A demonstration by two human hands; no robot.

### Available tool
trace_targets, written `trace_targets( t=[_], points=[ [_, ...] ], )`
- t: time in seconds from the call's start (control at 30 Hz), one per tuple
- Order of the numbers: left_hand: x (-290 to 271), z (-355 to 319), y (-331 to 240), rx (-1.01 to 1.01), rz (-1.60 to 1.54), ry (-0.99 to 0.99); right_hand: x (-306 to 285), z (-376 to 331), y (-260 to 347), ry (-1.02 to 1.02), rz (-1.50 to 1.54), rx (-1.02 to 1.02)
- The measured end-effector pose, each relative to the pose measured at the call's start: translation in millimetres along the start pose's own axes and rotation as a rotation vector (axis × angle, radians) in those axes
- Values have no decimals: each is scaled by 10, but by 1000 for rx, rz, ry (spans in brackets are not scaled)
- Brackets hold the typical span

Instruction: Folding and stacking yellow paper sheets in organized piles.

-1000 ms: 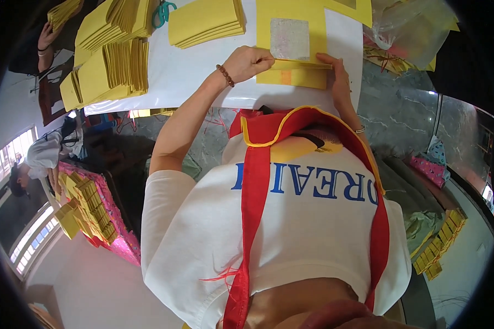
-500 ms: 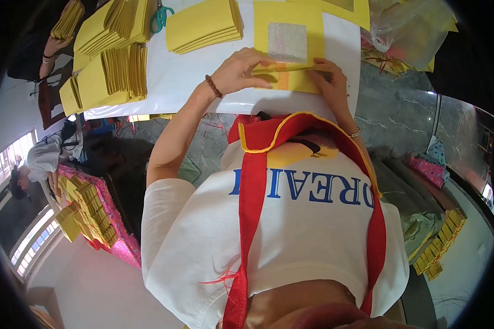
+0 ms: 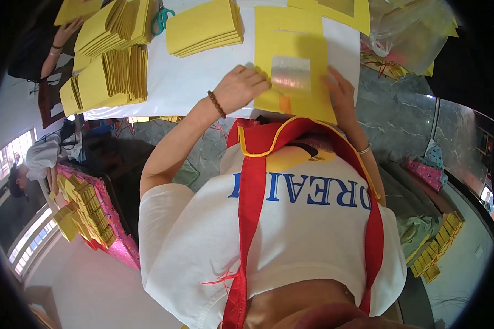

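Observation:
A yellow paper sheet [image 3: 302, 104] with a shiny silver foil square [image 3: 291, 73] and an orange patch lies before me, its near edge reaching the table's front. More yellow paper [image 3: 282, 21] shows beneath it and beyond its far edge. At the sheet's left edge, my left hand [image 3: 239, 90] has its fingers curled together, closed on the paper. My right hand [image 3: 343, 98] is beside the right edge. Motion smears its fingers, so I cannot tell whether they grip the sheet.
Folded yellow paper stacks [image 3: 203, 27] stand left on the white-covered table [image 3: 186, 77], with teal-handled scissors [image 3: 160, 21] among them. Another person's hand [image 3: 66, 34] touches yellow paper at far left. A clear plastic bag [image 3: 406, 38] sits at far right.
The yellow paper that stood edge-on between my hands now lies flat, foil side up, nearer to me. My right hand has shifted slightly toward me. The other person's paper now looks spread out.

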State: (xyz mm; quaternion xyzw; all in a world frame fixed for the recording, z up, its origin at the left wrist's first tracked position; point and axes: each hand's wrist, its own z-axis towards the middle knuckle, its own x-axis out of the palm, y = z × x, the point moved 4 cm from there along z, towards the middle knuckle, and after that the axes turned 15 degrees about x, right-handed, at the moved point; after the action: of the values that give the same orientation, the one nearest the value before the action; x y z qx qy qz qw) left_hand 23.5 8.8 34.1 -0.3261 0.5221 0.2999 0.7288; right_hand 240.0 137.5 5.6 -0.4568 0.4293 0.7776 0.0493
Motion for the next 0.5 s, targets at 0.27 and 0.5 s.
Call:
trace_targets(
  t=[0.27,0.5],
  points=[
    [357,-137,148,-775,-796,-392,144,116,-59,452,277,553],
    [634,-118,314,-998,-882,-486,254,264,-68,158,515,680]
  ],
)
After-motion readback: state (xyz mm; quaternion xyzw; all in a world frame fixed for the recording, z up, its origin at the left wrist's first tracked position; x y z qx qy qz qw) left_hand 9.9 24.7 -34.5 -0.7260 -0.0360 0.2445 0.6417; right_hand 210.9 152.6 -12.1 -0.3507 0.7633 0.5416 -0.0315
